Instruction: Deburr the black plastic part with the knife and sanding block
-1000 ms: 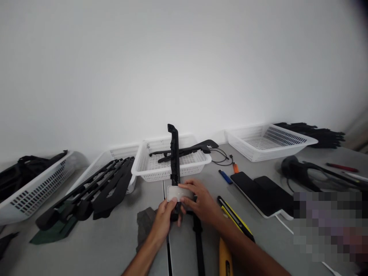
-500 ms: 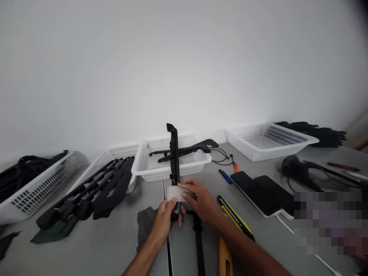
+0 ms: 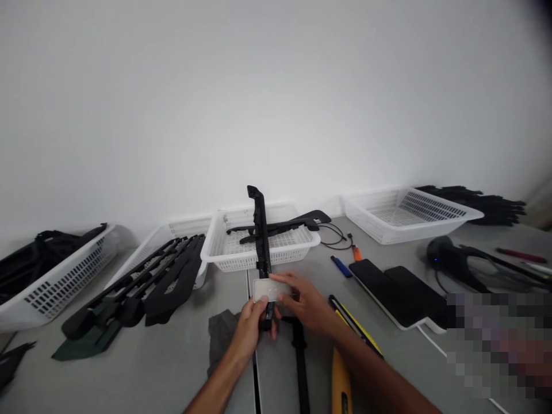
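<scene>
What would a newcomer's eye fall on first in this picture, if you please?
First, the two hands at centre: the left hand and right hand hold a small translucent plate against a long black part that stands upright. Behind it runs a row of white baskets along the wall, with black parts spilling from the one left of the middle basket.

Bright, even light, wide-angle view
Soft diffuse lighting washes the wall [image 3: 276, 86] pale grey-white, with only faint shadows under the baskets on the table [image 3: 172, 368]; edges bow and darken at the top right corner, the far sides look slightly soft, and a pixelated block [image 3: 500, 345] masks the lower right
</scene>
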